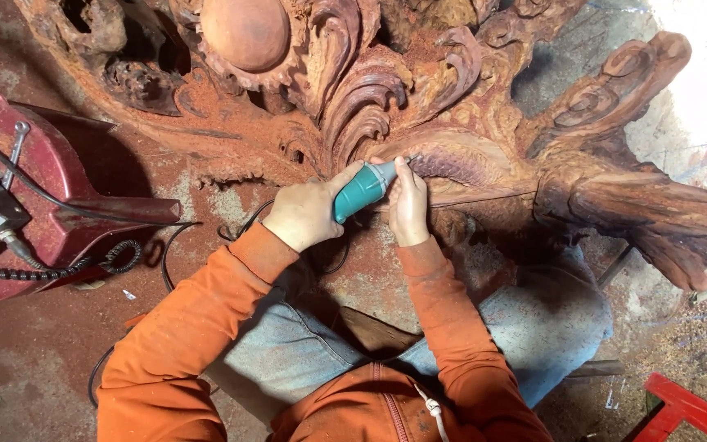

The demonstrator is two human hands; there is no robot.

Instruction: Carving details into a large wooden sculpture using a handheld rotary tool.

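On dusty red floor [51, 344] | hands: left [304, 214], right [409, 209] grip teal grinder [363, 190] | carved wood [452, 98]

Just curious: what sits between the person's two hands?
In the head view, a teal power tool lies between the left hand and right hand, tip against the carving.

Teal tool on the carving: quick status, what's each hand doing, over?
Left hand wrapped around teal rotary tool. Right hand steadying its front, tip on the wood carving. Black cord trailing left, nothing blocking.
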